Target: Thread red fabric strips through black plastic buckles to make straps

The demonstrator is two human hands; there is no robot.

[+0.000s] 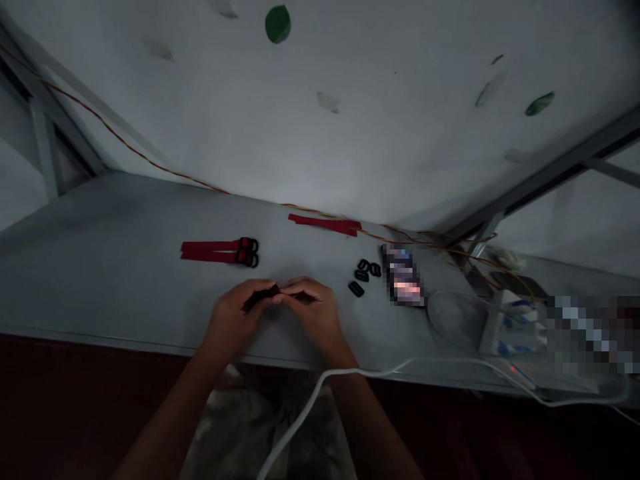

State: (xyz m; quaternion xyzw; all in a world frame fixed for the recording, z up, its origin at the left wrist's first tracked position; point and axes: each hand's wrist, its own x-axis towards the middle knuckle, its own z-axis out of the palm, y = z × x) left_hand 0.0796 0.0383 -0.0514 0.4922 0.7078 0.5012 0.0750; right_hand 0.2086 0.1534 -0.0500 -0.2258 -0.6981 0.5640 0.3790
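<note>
Above the near edge of the grey table, my left hand and my right hand meet with their fingertips pinched together. Between them is a short dark red strap, mostly covered by my fingers; whether a buckle is on it I cannot tell. Beyond my left hand lie red straps side by side, with black buckles and rings at their right ends. Several loose black slide buckles are grouped to the right of my right hand. More red straps rest at the back by the wall.
A phone with a blurred screen lies right of the loose buckles. Farther right stands a pale box with blue marks. A white cable crosses in front of my right forearm. Thin orange wires run along the wall.
</note>
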